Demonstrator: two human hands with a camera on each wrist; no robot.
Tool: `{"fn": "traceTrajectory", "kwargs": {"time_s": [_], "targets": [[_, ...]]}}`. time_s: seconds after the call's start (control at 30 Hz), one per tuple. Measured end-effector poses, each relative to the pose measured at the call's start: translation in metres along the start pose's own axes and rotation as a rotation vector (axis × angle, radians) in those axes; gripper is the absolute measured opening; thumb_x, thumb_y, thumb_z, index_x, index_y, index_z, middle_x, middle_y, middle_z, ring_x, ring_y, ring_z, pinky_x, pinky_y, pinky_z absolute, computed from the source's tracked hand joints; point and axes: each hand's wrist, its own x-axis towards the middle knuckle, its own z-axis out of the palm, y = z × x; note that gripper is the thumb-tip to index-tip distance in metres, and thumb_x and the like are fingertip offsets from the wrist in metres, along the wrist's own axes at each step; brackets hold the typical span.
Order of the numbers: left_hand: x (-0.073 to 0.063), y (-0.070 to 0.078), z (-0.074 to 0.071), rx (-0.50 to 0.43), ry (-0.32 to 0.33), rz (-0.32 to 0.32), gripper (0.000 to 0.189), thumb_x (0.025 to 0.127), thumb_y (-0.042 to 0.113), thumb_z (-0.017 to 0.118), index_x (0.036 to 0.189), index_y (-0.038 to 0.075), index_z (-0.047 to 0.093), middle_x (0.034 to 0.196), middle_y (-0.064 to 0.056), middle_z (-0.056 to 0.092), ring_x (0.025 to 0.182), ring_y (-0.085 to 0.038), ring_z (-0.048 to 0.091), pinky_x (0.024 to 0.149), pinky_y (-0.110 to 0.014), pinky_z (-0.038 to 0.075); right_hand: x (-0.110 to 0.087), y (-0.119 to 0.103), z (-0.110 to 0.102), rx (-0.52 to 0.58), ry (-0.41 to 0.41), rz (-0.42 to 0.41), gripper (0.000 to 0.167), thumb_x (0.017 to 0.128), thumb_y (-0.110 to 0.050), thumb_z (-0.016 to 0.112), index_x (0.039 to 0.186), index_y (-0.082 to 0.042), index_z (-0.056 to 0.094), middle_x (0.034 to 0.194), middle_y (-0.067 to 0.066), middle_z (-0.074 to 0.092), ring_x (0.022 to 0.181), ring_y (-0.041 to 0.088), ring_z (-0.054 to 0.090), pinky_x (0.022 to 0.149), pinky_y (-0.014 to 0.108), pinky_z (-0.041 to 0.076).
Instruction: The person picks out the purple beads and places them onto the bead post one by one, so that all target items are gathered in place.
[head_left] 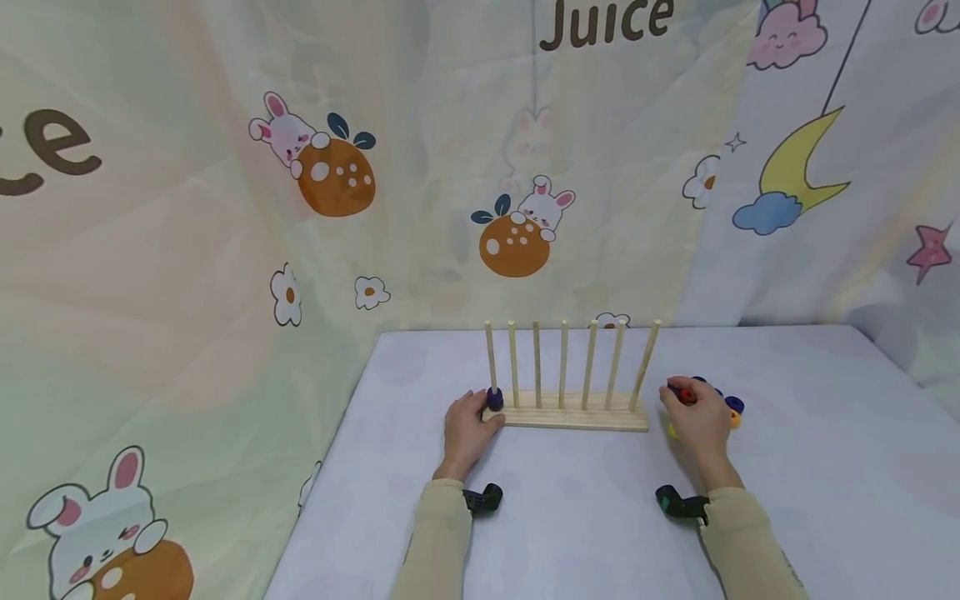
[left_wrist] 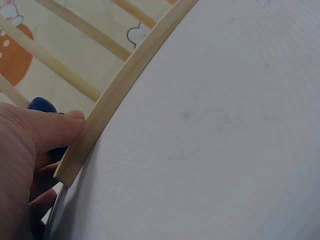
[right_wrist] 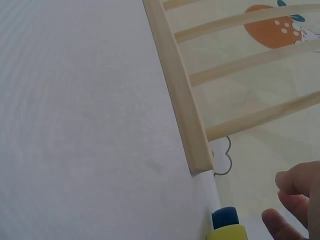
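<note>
A pale wooden rack (head_left: 573,423) with several upright pegs stands on the table. My left hand (head_left: 467,429) holds its left end, with the thumb (left_wrist: 70,127) along the front of the base and other fingers behind. A dark blue ring (head_left: 495,399) sits low on the leftmost peg, beside the left fingertips and partly hidden by the thumb in the left wrist view. To the right of the rack, my right hand (head_left: 703,421) is bent over a group of small coloured rings. Red (head_left: 686,396) shows between its thumb and fingers; I cannot tell whether it grips that piece.
Around the right hand lie a blue ring (head_left: 735,404), an orange-yellow ring (head_left: 736,420) and a yellow ring (right_wrist: 228,233). A white cloth covers the table (head_left: 573,517). Behind it hangs a printed curtain (head_left: 427,242) close to the rack.
</note>
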Motion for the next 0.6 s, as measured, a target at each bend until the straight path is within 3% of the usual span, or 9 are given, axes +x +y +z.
{"fn": "traceTrajectory", "kwargs": {"time_s": [0.23,0.6], "targets": [[-0.0009,-0.0017,0.0012,0.016,-0.011,0.0,0.051,0.083,0.024,0.075,0.129,0.006,0.063,0.126,-0.01,0.066,0.131,-0.034,0.047,0.115,-0.053,0.024,-0.0009,0.0011,-0.0034,-0.081,-0.082,0.013,0.033,0.088,-0.018,0.068,0.116,0.0,0.068,0.117,0.025,0.064,0.112,0.042,0.054,0.095,0.056,0.041],[0.0003,-0.0026,0.0008,0.026,0.003,0.01,0.05,0.084,0.024,0.075,0.128,0.004,0.063,0.125,-0.011,0.066,0.13,-0.035,0.049,0.114,-0.053,0.026,0.0017,0.0041,-0.0019,-0.226,-0.126,-0.09,0.036,0.086,-0.015,0.07,0.118,0.002,0.066,0.121,0.03,0.061,0.112,0.05,0.05,0.093,0.064,0.037]]}}
